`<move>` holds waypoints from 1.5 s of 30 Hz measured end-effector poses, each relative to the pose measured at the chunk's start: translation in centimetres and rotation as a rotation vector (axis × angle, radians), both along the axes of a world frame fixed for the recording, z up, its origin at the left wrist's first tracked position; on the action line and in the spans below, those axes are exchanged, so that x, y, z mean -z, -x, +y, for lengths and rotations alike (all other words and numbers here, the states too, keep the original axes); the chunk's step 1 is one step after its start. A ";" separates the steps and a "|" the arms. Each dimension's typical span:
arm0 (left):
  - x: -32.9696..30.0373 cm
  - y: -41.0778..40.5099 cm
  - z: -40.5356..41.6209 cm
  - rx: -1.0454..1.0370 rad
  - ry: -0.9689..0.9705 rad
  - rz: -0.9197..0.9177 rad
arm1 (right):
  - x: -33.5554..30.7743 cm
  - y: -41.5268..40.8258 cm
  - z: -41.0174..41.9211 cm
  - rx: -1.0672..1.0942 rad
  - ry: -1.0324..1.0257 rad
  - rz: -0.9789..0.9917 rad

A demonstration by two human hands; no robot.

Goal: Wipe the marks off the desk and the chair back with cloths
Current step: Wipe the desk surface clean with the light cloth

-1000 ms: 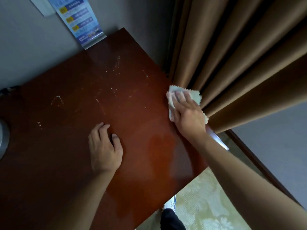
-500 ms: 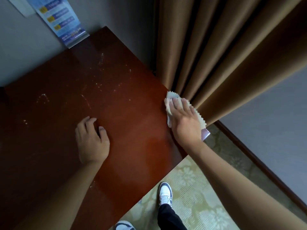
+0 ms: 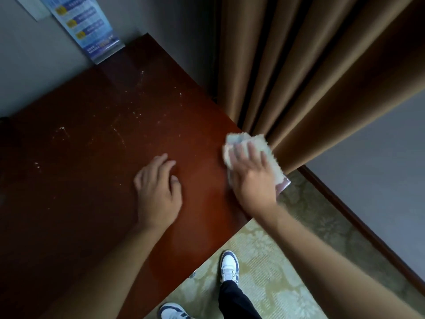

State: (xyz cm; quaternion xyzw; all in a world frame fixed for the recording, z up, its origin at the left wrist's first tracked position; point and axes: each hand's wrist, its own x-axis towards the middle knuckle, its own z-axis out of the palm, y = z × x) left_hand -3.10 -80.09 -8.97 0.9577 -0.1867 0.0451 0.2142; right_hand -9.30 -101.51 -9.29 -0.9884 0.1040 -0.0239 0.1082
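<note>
A dark red-brown wooden desk [image 3: 92, 185] fills the left and middle of the view. Whitish marks [image 3: 119, 137] are scattered over its far and left parts. My right hand [image 3: 253, 180] presses a pale cloth [image 3: 264, 146] flat on the desk's right edge, fingers straight on top of it. My left hand [image 3: 158, 192] rests on the desk top to the left of it, fingers loosely bent and holding nothing. No chair is in view.
Brown curtains [image 3: 310, 77] hang right beside the desk's right edge, touching the cloth's far side. A blue leaflet [image 3: 89, 31] leans on the grey wall behind the desk. Below lie a patterned carpet [image 3: 276, 261] and my white-and-blue shoes [image 3: 228, 265].
My right hand with the cloth has slid a little back along the right edge toward the near corner. The camera has tilted down, bringing my feet into view. My left hand stays put.
</note>
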 end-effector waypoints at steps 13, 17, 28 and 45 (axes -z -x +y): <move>2.4 4.5 -5.6 0.106 -0.113 -0.004 | 0.7 0.8 -0.8 -0.067 0.006 -0.063; 2.2 4.3 -5.8 0.098 -0.124 0.002 | 1.4 2.0 -1.3 -0.161 -0.053 -0.083; 1.7 4.5 -5.8 0.103 -0.115 0.013 | -0.9 7.6 -1.4 -0.052 -0.125 0.018; 1.6 4.1 -5.6 0.032 0.126 0.032 | -0.6 -2.8 -1.2 0.053 -0.016 -0.017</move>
